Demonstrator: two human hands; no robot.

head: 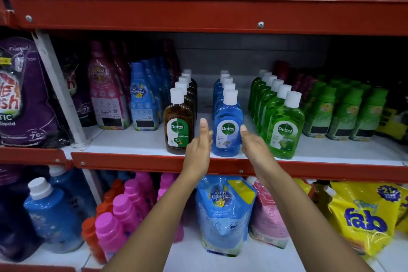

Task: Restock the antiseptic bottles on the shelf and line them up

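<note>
Three rows of white-capped antiseptic bottles run front to back on the middle shelf (pixel 136 143): brown (pixel 178 127), blue (pixel 227 126) and green (pixel 284 126). My left hand (pixel 199 141) is at the left side of the front blue bottle, thumb up. My right hand (pixel 251 141) is at its right side, thumb against the bottle's edge. Both hands flank this bottle, which stands upright at the shelf's front edge. I cannot tell how firmly they press it.
Blue and pink softener bottles (pixel 143 99) stand left of the brown row, green bottles (pixel 344 112) right of the green row. Red shelf rails (pixel 198 15) cross above and below. Refill pouches (pixel 223 214) and pink bottles (pixel 123 212) fill the lower shelf.
</note>
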